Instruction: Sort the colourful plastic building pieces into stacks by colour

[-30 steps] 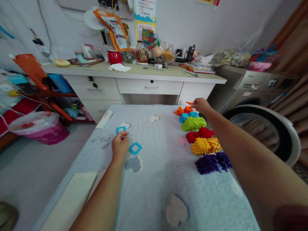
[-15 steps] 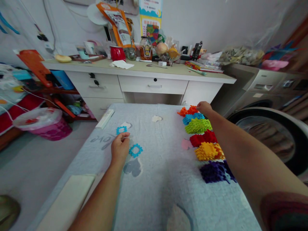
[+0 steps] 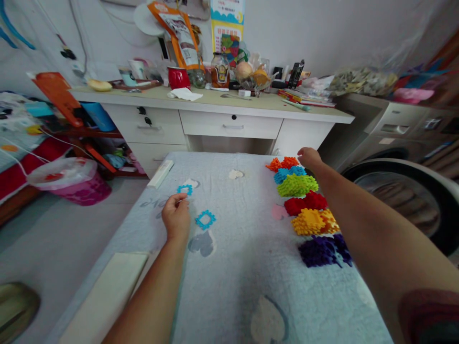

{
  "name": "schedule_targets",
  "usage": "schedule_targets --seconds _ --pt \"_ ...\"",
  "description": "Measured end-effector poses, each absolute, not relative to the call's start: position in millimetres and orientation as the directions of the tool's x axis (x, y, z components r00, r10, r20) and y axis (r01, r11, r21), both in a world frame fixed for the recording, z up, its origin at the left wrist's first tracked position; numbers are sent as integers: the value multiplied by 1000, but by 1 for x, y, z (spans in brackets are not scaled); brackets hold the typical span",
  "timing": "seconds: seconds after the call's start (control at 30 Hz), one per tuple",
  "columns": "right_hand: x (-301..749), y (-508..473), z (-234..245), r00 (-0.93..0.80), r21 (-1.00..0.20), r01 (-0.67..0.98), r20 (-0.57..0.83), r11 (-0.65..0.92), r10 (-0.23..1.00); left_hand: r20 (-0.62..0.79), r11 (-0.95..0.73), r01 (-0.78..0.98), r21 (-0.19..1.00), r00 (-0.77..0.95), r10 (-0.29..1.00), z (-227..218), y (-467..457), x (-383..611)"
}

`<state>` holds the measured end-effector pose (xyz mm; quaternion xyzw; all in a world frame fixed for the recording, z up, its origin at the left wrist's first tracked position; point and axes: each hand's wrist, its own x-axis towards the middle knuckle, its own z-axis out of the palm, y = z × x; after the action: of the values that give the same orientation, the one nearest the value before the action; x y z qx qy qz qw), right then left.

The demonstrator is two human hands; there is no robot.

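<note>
My left hand (image 3: 175,217) rests on the pale blue cloth (image 3: 236,267) with its fingers curled in a pinch; what they hold is too small to make out. Two blue square ring pieces lie beside it, one (image 3: 184,189) just beyond the fingers and one (image 3: 205,219) to the right. My right hand (image 3: 309,156) is stretched to the far end of a row of spiky toy pieces, fingers curled, right beside the orange pile (image 3: 283,163). Coming toward me, the row runs through blue (image 3: 289,174), green (image 3: 297,185), red (image 3: 305,203), yellow (image 3: 313,221) and purple (image 3: 322,251) piles.
A cluttered white desk with drawers (image 3: 229,125) stands just beyond the cloth. A washing machine with its round door (image 3: 401,181) is at the right. A pink basin (image 3: 68,184) sits on the floor at left. A white bar (image 3: 160,173) and a beige board (image 3: 107,296) lie along the cloth's left edge.
My right hand held an orange piece above the far end of the row, came down onto the orange pile, and now sits just right of it. My left hand stayed put.
</note>
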<state>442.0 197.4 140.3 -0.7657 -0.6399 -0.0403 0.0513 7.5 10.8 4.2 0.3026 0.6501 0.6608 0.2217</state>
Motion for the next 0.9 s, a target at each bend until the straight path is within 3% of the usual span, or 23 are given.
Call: schedule_targets --seconds 0.17,0.33,0.57,0.73,0.9 --pt "387 172 174 27 -119 993 255 3 967 162 -107 122 987 -750 641 2 13 3" --pt "300 124 189 -244 -191 938 232 290 942 85 -115 15 993 -768 635 3 15 2" --pt "223 62 142 -603 -225 773 32 593 797 47 -106 -30 994 -760 648 3 15 1" --pt "189 12 99 -749 -294 618 63 729 660 65 -124 -22 992 -752 656 1 18 0" --pt "168 -23 60 -764 -299 606 39 737 644 47 -126 -49 991 -751 659 4 17 1"
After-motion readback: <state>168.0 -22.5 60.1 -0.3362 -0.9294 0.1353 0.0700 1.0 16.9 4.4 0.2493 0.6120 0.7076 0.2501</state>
